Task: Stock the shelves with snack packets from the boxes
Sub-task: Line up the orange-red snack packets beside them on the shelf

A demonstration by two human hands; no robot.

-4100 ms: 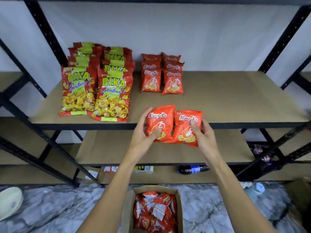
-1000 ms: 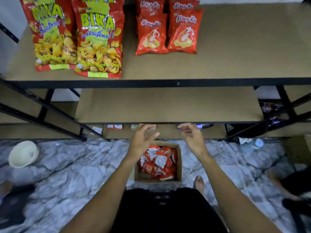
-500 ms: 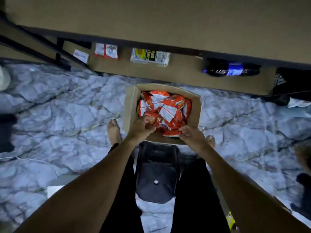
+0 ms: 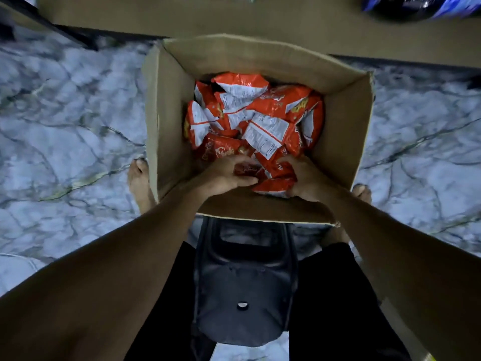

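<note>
An open cardboard box [image 4: 166, 121] stands on the floor right below me, holding several small red-orange snack packets [image 4: 263, 115] in a loose pile. Both my hands are inside it at the near wall. My left hand [image 4: 226, 175] curls its fingers round a red packet [image 4: 246, 169] at the near edge of the pile. My right hand [image 4: 305, 178] grips another red packet [image 4: 276, 185] beside it. The two hands almost touch.
The lowest shelf board [image 4: 234, 19] runs along the top of the view behind the box, with a dark bottle with a blue label [image 4: 421, 6] lying on it. A dark stool [image 4: 242, 287] sits between my legs. My bare feet [image 4: 139, 178] flank the box on the marble-patterned floor [image 4: 65, 126].
Earlier I held two packets up at the shelf. Since then my head has tipped down and moved closer to the box, and both hands have gone in and closed on packets.
</note>
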